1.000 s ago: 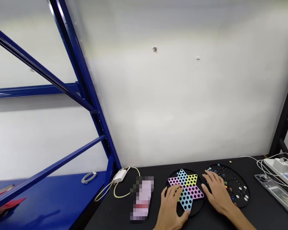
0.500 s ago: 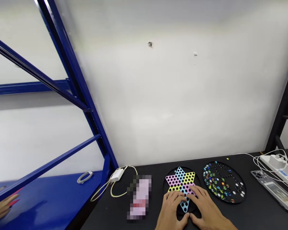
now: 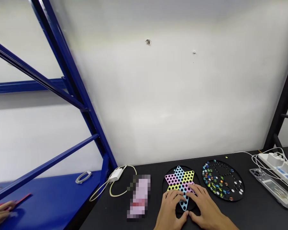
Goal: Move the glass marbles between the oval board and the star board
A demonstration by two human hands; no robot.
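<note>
A star-shaped Chinese checkers board (image 3: 179, 174), with pink, blue and yellow points full of black holes, lies in a round black tray (image 3: 197, 176). My left hand (image 3: 170, 207) has its fingers curled over the lower left of the star. Over the lower right of it lies my right hand (image 3: 204, 206), fingers bent. Both thumbs nearly meet at the near rim, so the board is gripped between the hands. Just to the right is a second round black tray (image 3: 242, 187) with many coloured glass marbles (image 3: 216, 185) and several white ones.
A pixelated pink item (image 3: 141, 195) lies left of the board, beside a white adapter (image 3: 116, 174) with a cable. At right are a phone-like item (image 3: 275, 188) and a white power strip (image 3: 278, 167). Another person's hand (image 3: 1, 213) is over the blue table (image 3: 50, 198).
My hands stay in almost the same place on the board. The view has shifted slightly. At far left, the other person's hand has moved, and a red stick-like thing shows more.
</note>
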